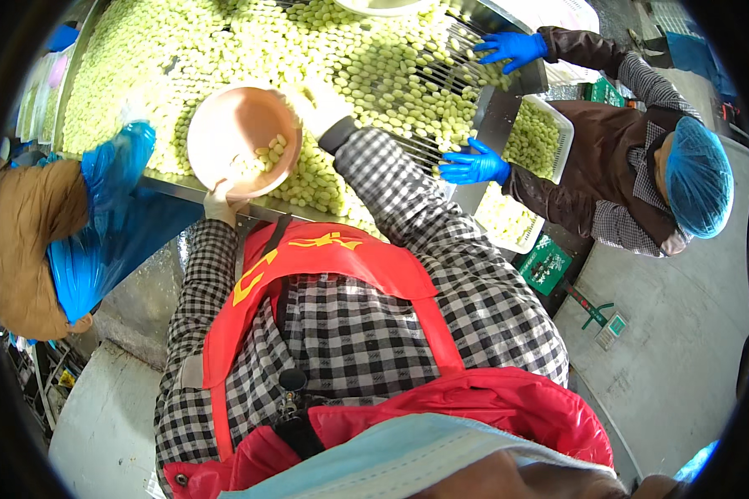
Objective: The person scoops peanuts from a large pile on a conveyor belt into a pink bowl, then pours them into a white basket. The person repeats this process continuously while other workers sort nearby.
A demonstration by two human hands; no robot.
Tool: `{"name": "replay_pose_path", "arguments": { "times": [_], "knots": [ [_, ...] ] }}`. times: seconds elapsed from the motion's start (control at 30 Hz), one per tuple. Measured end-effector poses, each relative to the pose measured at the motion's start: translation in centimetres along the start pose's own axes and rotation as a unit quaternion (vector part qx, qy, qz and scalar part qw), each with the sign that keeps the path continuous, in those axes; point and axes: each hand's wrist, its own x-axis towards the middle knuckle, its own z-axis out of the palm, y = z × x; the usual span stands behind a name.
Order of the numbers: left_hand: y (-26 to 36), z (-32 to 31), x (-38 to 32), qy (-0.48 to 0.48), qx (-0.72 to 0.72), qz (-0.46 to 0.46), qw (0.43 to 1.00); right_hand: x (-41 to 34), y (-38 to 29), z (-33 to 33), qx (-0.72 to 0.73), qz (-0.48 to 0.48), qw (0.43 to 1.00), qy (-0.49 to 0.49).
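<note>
Green grapes (143, 68) lie spread over a metal-railed sorting table, with slots showing between them on the right. My left hand (223, 201), pale and probably gloved, grips the near rim of an orange plastic bowl (201, 134). The bowl tilts over the grapes, and a few grapes (271, 155) lie inside it. To the right of the bowl, my right hand (318, 109) reaches over the grapes; glare and blur wash out its fingers, so whether it holds any grapes is not clear.
A co-worker's blue-gloved hands (474, 163) rest near the slotted right end. White crates (568, 134) of grapes stand below it, beside a green box (545, 264) and a scale (611, 330). Another person in blue plastic sleeves (115, 162) is close on my left. A pale basin (384, 7) sits at the far side.
</note>
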Motion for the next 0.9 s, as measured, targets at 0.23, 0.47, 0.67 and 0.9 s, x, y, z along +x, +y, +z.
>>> {"name": "replay_pose_path", "arguments": {
  "times": [0.23,0.47,0.67,0.9],
  "knots": [
    [-0.3,-0.7,-0.7,0.013,-0.097,-0.020,0.995,-1.2,6.6,1.0,-0.285,0.077,0.920,-0.259],
    [0.6,-3.2,-2.6,0.050,-0.165,-0.018,0.985,-8.6,9.4,-2.6,-0.397,0.207,0.857,-0.255],
    [0.8,-2.9,-3.9,0.035,-0.156,-0.001,0.987,-11.8,5.6,1.9,-0.320,-0.009,0.866,-0.385],
    [1.4,-1.9,-4.0,0.035,-0.167,0.010,0.985,-14.2,10.8,0.8,-0.407,0.027,0.856,-0.317]
  ]
}}
